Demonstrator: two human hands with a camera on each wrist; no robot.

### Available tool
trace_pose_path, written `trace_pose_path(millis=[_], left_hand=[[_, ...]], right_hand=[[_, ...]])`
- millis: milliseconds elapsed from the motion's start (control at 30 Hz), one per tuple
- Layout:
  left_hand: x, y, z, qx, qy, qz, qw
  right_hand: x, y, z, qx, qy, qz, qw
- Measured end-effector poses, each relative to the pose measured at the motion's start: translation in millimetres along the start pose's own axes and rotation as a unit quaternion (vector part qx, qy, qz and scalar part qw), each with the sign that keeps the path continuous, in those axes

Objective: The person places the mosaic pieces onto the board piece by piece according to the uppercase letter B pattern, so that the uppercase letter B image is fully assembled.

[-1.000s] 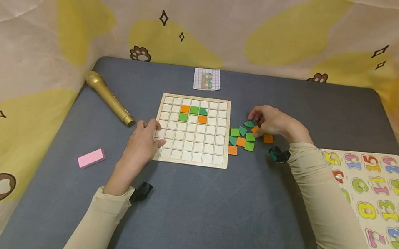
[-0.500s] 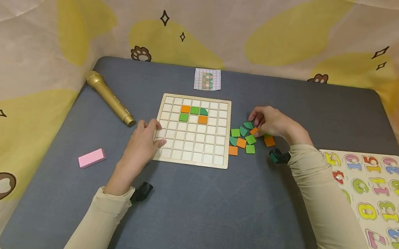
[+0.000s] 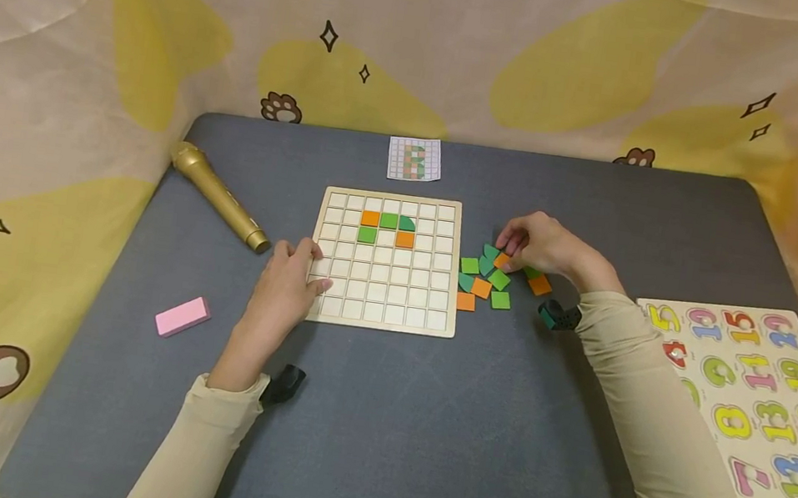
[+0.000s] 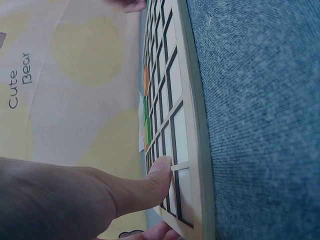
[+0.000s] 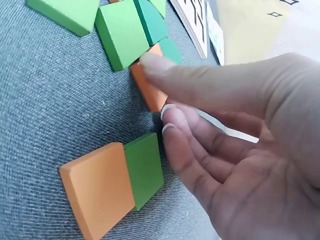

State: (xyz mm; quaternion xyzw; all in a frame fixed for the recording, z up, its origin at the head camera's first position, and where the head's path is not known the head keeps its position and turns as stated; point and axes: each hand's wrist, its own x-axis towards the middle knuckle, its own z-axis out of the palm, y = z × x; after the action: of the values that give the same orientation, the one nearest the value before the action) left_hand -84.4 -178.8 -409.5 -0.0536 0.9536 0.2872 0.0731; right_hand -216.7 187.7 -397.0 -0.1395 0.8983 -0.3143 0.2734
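A wooden grid board (image 3: pixel 378 292) lies mid-table, with orange, green and teal tiles in several upper cells. At its left edge my left hand (image 3: pixel 285 280) grips it, thumb (image 4: pixel 161 177) over the rim and fingers at the side. My right hand (image 3: pixel 549 244) is low over a loose pile of tiles right of the board. Its thumb presses on an orange tile (image 5: pixel 151 95), which touches a green tile (image 5: pixel 122 37); the other fingers are loosely bent beside it. Near that hand lie another orange tile (image 5: pixel 97 187) and a dark-looking green tile (image 5: pixel 145 172).
A small printed card (image 3: pixel 414 158) with a coloured grid pattern lies behind the board. At left are a gold microphone (image 3: pixel 224 201) and a pink block (image 3: pixel 182 316). A number puzzle board (image 3: pixel 763 331) lies at right, partly under the right forearm.
The orange tile under my right thumb and the teal and green tiles next to it have slid slightly left. The outer orange tile has shifted and turned a little. My left hand stays put.
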Motion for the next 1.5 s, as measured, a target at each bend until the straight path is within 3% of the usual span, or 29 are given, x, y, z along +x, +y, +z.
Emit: trace_pose_path(millis=[367,1100,1500], left_hand=[[0.6,0.6,-0.3,0.002,-0.002,0.0,1.0],[0.0,-0.9,0.5,-0.005,0.001,0.001,1.0],[-0.9,-0.8,0.9,-0.004,0.004,0.005,1.0]], right_hand=[[2.3,0.3,4.9,0.001,0.038,-0.013,0.9992],[5.2,-2.0,9.0,0.031,0.039,-0.072,0.9962],[3.4,-4.1,8.5,0.022,0.039,-0.048,0.9978]])
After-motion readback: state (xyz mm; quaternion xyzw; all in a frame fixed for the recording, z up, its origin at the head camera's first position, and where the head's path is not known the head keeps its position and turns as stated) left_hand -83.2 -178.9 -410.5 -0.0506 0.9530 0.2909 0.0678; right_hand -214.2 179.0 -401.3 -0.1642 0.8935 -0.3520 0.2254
